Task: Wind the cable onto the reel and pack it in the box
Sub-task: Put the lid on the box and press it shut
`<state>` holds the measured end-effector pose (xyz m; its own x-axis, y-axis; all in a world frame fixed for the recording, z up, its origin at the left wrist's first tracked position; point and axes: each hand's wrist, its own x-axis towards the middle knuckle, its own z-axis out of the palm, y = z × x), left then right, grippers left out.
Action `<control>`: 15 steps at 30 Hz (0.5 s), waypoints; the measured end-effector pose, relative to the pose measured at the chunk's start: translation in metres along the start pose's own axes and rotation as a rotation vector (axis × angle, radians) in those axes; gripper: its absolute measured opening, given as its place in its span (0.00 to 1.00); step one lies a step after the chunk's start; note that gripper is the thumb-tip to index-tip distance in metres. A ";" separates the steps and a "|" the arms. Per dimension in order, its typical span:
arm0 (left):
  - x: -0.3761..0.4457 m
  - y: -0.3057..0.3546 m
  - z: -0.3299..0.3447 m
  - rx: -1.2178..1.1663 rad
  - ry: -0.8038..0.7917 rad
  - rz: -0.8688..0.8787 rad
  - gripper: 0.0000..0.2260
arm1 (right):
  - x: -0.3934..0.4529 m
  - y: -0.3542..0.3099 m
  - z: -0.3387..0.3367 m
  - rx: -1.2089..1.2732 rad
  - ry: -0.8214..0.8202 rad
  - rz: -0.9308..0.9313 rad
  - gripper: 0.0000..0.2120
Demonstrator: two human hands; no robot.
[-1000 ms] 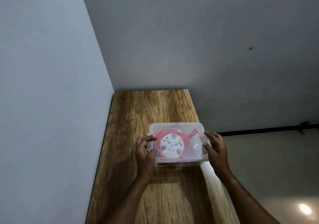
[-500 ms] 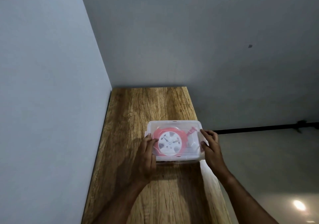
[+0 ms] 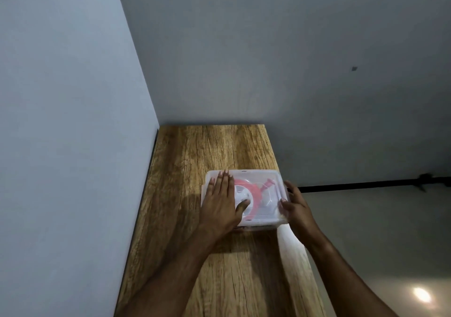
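A clear plastic box (image 3: 266, 214) with its lid on sits on the wooden table. Through the lid I see the reel (image 3: 251, 194), white in the middle with red cable wound around it. My left hand (image 3: 220, 202) lies flat on the left half of the lid, fingers straight, thumb over the reel's hub. My right hand (image 3: 294, 207) holds the box's right end, thumb on the lid and fingers round the side.
The narrow wooden table (image 3: 207, 150) runs away from me, against a wall (image 3: 73, 121) on the left and another at the far end. Its right edge drops off beside the box. A black bar (image 3: 366, 184) crosses low on the right.
My left hand has moved from the box's left end up onto the lid and now lies flat on it. My right hand stays at the right end.
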<state>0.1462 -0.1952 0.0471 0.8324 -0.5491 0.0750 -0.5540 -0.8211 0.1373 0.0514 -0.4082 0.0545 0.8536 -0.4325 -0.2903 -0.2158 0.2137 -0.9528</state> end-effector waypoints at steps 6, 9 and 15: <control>0.002 -0.003 0.005 0.053 -0.013 -0.003 0.41 | 0.026 -0.008 -0.016 0.036 0.023 0.351 0.21; 0.001 -0.003 0.004 0.048 -0.006 -0.009 0.41 | 0.028 -0.013 -0.022 0.021 -0.013 0.454 0.20; 0.003 -0.003 0.010 0.022 0.007 -0.006 0.41 | 0.026 -0.026 -0.002 -0.309 0.188 0.214 0.17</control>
<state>0.1500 -0.1963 0.0372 0.8359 -0.5429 0.0811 -0.5489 -0.8278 0.1156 0.0785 -0.4273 0.0716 0.6790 -0.5655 -0.4681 -0.5352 0.0552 -0.8429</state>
